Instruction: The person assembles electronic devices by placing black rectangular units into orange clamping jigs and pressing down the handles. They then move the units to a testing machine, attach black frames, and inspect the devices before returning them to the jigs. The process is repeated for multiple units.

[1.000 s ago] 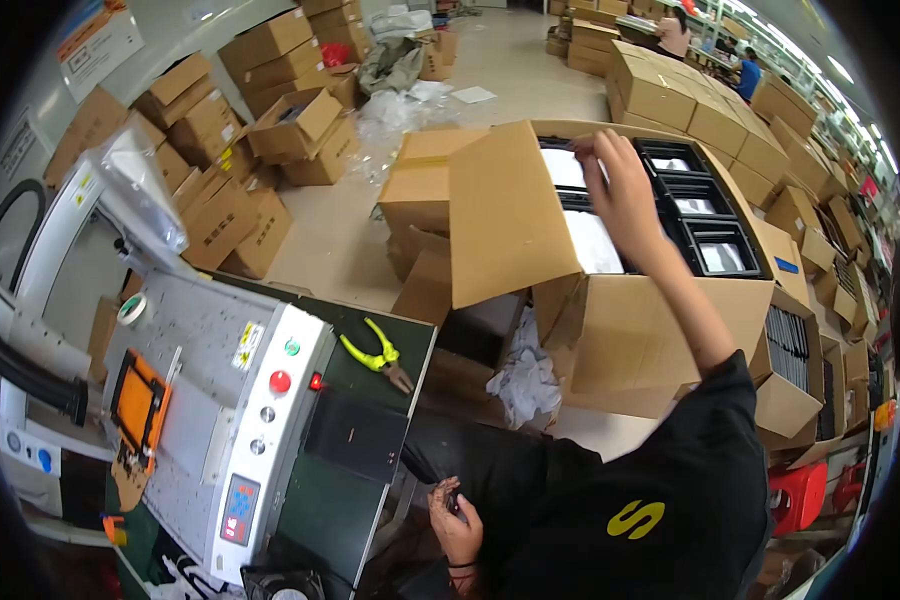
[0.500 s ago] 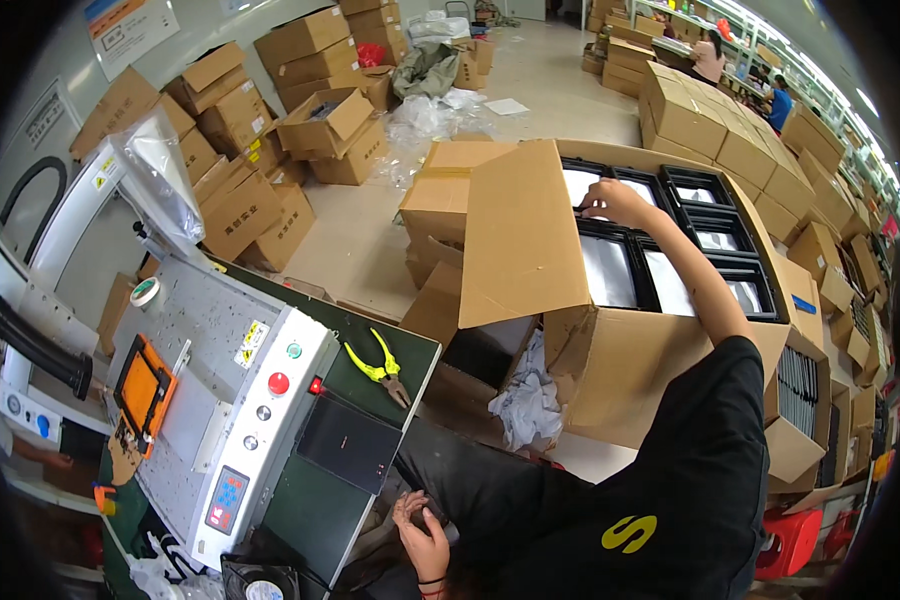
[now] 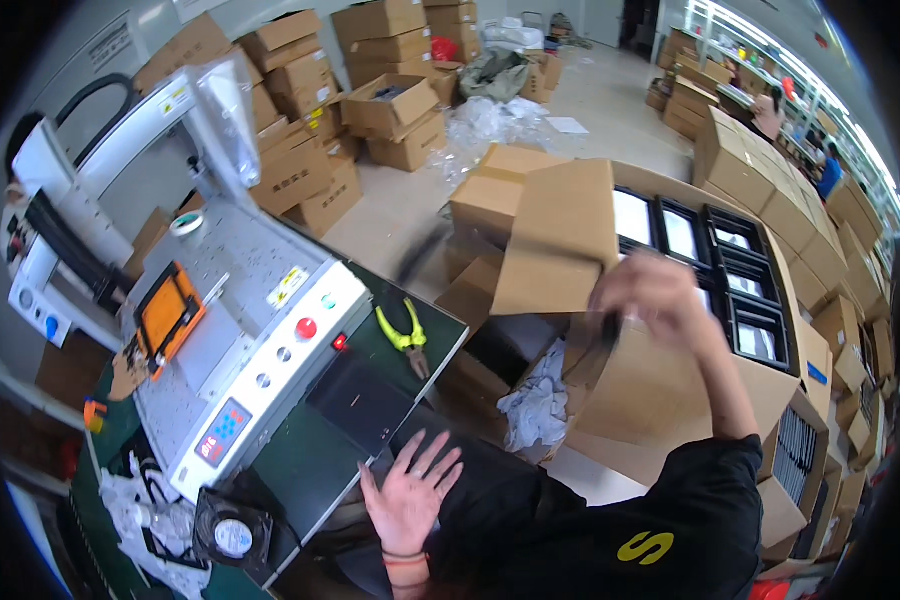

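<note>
Fingers (image 3: 440,462) of the left hand (image 3: 410,495) spread above the tabletop (image 3: 300,465); the blurred right hand (image 3: 655,295) grips a dark flat piece (image 3: 608,335) over the carton (image 3: 670,400).

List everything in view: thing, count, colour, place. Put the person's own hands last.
Large carton: one, brown, open, right of the bench, flap up.
Trays: several, black, standing in rows inside the large carton.
Pliers: one pair, yellow handles, on the green bench top.
Machine: one, white and grey, with a red button, on the bench at left.
Orange fixture: one, on the machine deck.
Fan: one, black, at the bench's near edge.
Crumpled wrap: one heap, white, between bench and carton.
Stacked cartons: many, brown, on the floor beyond.
Left hand: open, fingers spread, at the bench's near edge.
Right hand: blurred, above the carton's near wall; grip unclear.
</note>
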A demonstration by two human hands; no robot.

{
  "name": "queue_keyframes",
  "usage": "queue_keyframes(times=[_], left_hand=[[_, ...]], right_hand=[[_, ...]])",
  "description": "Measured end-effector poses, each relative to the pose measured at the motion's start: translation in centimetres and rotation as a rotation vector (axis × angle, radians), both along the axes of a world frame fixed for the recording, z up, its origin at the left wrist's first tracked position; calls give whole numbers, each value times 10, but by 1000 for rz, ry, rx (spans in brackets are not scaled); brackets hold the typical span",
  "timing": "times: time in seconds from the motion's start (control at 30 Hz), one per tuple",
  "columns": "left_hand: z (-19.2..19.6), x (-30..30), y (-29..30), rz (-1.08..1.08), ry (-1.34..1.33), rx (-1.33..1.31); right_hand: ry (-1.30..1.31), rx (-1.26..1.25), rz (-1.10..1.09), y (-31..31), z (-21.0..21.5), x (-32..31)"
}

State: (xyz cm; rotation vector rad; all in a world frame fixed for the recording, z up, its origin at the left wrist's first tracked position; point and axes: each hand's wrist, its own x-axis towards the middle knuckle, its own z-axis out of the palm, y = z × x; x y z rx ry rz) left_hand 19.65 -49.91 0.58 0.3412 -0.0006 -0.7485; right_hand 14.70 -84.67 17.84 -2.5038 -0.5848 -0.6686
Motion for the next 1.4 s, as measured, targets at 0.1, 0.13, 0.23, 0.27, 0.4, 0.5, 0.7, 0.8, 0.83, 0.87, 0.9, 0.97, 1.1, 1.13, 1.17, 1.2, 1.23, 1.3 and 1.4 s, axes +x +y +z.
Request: queue_keyframes(times=[0.1,0.13,0.23,0.27,0.4,0.5,0.7,0.8,0.83,0.87,0.9,0.97,1.1,1.13,1.17,1.2,1.23,1.3,1.4], left_hand=[[11,14,9,-190,104,-212],[12,13,12,-252,-17,-174],[8,2,28,-452,-580,75],[13,-11,36,-443,-550,191],[12,-35,70,-172,-351,613],[28,-34,95,360,-255,850],[91,11,87,546,-384,847],[118,39,71,574,-400,874],[130,59,81,558,-570,1220],[141,79,90,536,-717,1576],[150,109,96,832,-914,1788],[160,182,118,962,-915,2206],[163,285,112,246,-643,2643],[155,302,111,210,-604,2668],[144,319,110,171,-569,2686],[142,327,101,217,-434,2650],[142,327,99,323,-436,2679],[138,322,98,546,-429,2731],[137,314,105,499,-417,2677]], right_hand=[[184,163,498,64,-27,24],[267,276,628,82,-43,30],[417,345,732,127,-78,43],[489,380,732,134,-88,47],[472,318,687,159,-101,73],[248,103,622,171,-95,78],[1,-70,523,233,-118,52],[-88,193,451,236,-122,72],[-124,239,399,234,-119,79],[-161,283,336,231,-118,86],[-200,330,289,230,-113,91],[-187,384,236,224,-105,103],[-235,356,151,215,-108,134],[-242,371,150,218,-108,143],[-247,382,145,221,-109,152],[-250,390,132,221,-108,160],[-253,391,127,220,-106,166],[-259,396,125,219,-100,176],[-230,458,135,225,-96,179]])
